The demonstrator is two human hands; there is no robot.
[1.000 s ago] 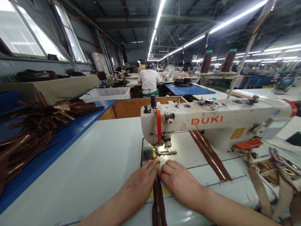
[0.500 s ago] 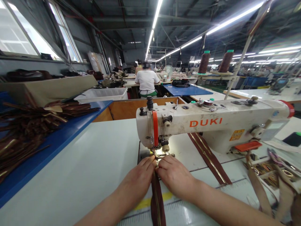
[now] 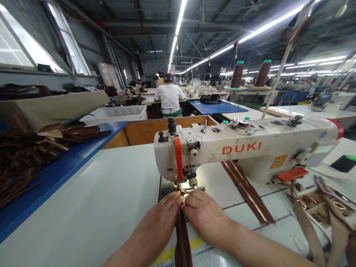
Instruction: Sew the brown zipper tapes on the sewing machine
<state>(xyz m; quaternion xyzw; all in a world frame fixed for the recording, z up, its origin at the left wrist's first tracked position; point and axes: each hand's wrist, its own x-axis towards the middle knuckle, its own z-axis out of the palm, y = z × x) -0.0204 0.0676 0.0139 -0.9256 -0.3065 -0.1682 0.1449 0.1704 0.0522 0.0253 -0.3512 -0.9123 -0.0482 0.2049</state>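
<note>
A brown zipper strip (image 3: 183,241) with metal teeth runs from the front table edge up to the needle area of a white sewing machine (image 3: 211,142). My left hand (image 3: 164,215) grips the strip's left side just in front of the presser foot, fingers pressed together. On the other side, my right hand (image 3: 203,211) pinches the strip with curled fingers, close to the metal guide (image 3: 190,189). Its far end at the needle is hidden by my fingers. Another brown zipper piece (image 3: 247,191) lies flat under the machine's arm.
Brown strips (image 3: 27,163) are heaped on a blue table (image 3: 63,167) at left. At right stands a tray (image 3: 319,205) of small metal parts, with tan straps hanging over it. Two thread cones (image 3: 237,75) stand behind the machine. A person in a white shirt (image 3: 170,97) sits ahead.
The view has shifted slightly, so the machine sits a little further left and lower. Both hands stay on the zipper strip at the presser foot.
</note>
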